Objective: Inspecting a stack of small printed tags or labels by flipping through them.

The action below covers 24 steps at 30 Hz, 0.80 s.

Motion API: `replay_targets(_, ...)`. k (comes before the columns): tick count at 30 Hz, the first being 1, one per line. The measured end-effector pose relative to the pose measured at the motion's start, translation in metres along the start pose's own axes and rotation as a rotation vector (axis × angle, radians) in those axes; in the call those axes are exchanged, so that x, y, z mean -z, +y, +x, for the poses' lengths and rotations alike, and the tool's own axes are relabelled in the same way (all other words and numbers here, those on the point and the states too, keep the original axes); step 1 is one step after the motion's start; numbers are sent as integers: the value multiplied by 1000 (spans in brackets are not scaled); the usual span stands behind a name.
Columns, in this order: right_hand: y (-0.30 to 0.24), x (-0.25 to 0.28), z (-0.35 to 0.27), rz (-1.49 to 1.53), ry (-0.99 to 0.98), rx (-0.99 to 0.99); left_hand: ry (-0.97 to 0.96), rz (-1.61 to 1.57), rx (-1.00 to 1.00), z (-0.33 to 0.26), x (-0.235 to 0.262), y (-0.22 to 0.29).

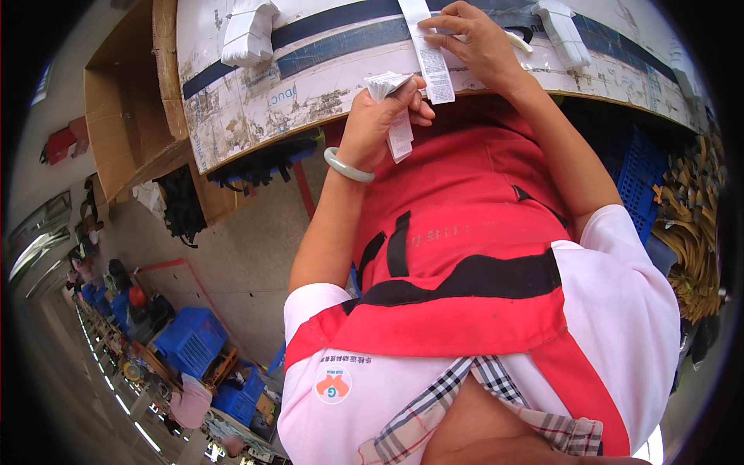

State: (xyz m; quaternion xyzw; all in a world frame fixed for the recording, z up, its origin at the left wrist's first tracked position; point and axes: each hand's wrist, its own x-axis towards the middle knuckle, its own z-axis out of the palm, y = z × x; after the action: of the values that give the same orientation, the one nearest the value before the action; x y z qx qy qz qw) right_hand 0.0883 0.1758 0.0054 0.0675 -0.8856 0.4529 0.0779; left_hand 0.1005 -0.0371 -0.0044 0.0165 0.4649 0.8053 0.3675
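Observation:
My left hand (380, 116), with a pale bangle at its wrist, is closed around a folded stack of white printed labels (385, 84). One end of the stack hangs below the fingers. At the table's near edge, my right hand (484, 48) has its fingers and thumb on a long strip of white printed labels (436, 74). The strip lies flat across the tabletop, its lower end at the edge. A folded white bundle (249, 35) rests on the table to the left, and another white bundle (562, 37) to the right. A small white object (518, 40) lies beside my right hand.
The worn white tabletop (310, 101) carries dark blue bands. An opened cardboard box (128, 124) stands at its left. Dark straps (267, 164) hang beneath. At the right are a blue crate (639, 178) and brown strips (690, 232). Blue crates (190, 339) and a person in pink (191, 403) appear lower left.

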Motion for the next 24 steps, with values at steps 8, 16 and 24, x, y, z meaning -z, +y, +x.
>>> replay_targets(8,-10,2,-12,102,-80,27,259,483,-502,8,-3,5)
replay_targets(16,-43,14,-25,296,-197,-86,196,539,-506,-4,-5,13)
replay_targets(24,-35,10,-29,345,-218,-52,180,449,-487,-8,-8,9)
